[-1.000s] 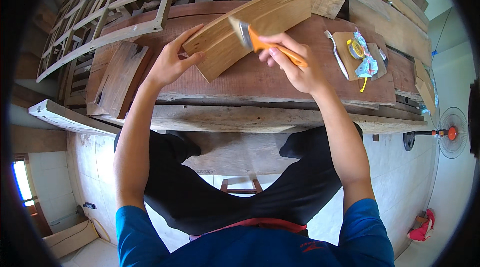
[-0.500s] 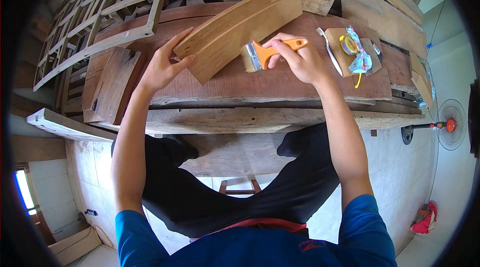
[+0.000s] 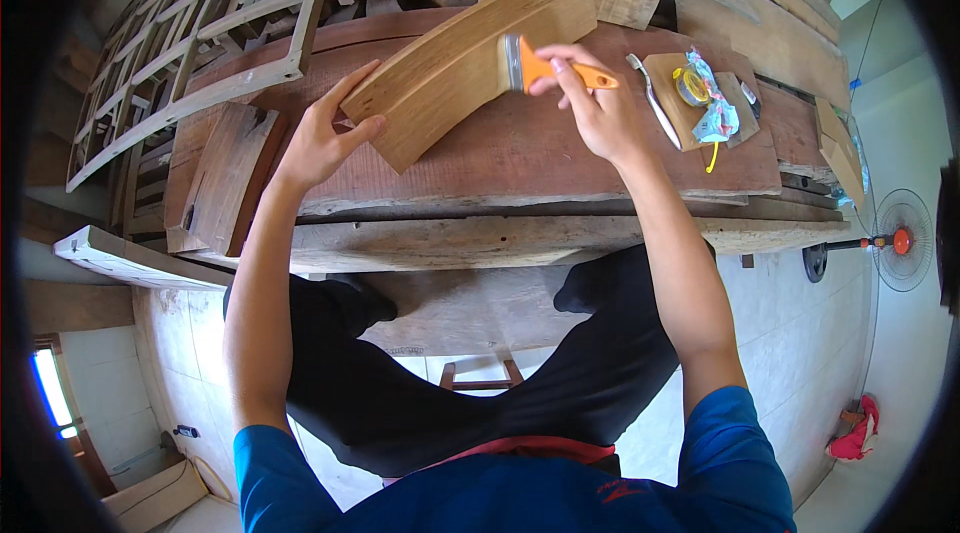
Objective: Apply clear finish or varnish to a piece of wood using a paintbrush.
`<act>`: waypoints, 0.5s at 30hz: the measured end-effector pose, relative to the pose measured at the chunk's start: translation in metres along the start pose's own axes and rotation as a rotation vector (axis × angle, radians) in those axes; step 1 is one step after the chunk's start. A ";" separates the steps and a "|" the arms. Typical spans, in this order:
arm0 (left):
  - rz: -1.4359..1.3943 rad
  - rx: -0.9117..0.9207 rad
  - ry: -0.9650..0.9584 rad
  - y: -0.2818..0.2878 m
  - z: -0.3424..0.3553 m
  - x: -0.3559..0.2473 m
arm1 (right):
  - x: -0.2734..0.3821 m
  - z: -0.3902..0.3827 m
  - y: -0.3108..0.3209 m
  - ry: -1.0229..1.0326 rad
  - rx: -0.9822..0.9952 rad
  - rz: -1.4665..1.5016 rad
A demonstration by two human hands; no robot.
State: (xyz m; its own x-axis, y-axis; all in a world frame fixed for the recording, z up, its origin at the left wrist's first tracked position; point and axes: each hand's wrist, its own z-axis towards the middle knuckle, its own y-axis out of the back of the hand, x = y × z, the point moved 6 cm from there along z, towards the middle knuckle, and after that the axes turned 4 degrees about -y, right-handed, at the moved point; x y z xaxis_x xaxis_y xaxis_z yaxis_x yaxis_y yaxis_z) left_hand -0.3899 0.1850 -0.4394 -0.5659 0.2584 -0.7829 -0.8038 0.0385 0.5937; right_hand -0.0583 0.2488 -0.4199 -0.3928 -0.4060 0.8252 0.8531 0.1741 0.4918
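A curved, stepped wooden piece point(image 3: 450, 68) lies slantwise on the reddish-brown plank point(image 3: 560, 158). My left hand point(image 3: 325, 138) grips its near left end, thumb on the near side and fingers on the far side. In my right hand point(image 3: 590, 98) is a paintbrush point(image 3: 540, 65) with an orange handle and a metal band. Its bristles point left and meet the wooden piece's face near the middle; they are partly hidden behind the band.
Right of my hand lie a white toothbrush point(image 3: 655, 101), a yellow tape roll point(image 3: 690, 86) and a light-blue wrapper point(image 3: 718, 120). A slatted wooden frame point(image 3: 215, 63) and a dark wood block point(image 3: 228, 173) stand left. A fan point(image 3: 902, 240) is at far right.
The paintbrush has moved up and slightly right with my right hand, its bristles swinging from beside the lower edge onto the wooden piece. My left hand keeps its hold.
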 end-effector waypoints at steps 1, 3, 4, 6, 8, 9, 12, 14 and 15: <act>-0.015 -0.001 0.004 0.000 0.000 0.000 | 0.004 0.003 -0.004 -0.001 0.000 -0.002; -0.032 -0.001 0.008 0.000 0.001 -0.001 | 0.029 0.001 0.005 0.346 -0.271 0.025; -0.021 0.002 0.012 0.001 0.000 -0.002 | 0.026 0.000 0.003 0.288 -0.184 0.047; -0.008 0.006 0.015 0.001 -0.001 -0.002 | 0.009 0.002 0.004 0.149 0.000 0.124; -0.031 0.004 0.008 0.001 -0.001 0.000 | -0.001 0.001 0.004 -0.043 0.207 0.090; -0.030 0.003 0.008 0.002 -0.001 0.000 | -0.001 0.002 0.004 -0.042 0.206 0.091; -0.014 0.008 -0.005 0.001 0.000 -0.001 | 0.004 0.003 0.014 -0.052 -0.012 -0.078; -0.028 0.003 0.004 0.001 0.000 -0.002 | 0.010 0.006 0.012 0.099 -0.117 -0.033; -0.030 0.005 0.003 0.000 0.001 -0.001 | 0.018 0.004 0.017 0.251 -0.221 0.013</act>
State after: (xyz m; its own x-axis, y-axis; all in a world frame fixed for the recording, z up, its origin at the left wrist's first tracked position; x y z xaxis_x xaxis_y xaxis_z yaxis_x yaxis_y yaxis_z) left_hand -0.3889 0.1852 -0.4386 -0.5424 0.2544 -0.8007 -0.8193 0.0504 0.5711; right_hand -0.0524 0.2480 -0.3958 -0.3080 -0.6184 0.7230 0.9221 -0.0070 0.3868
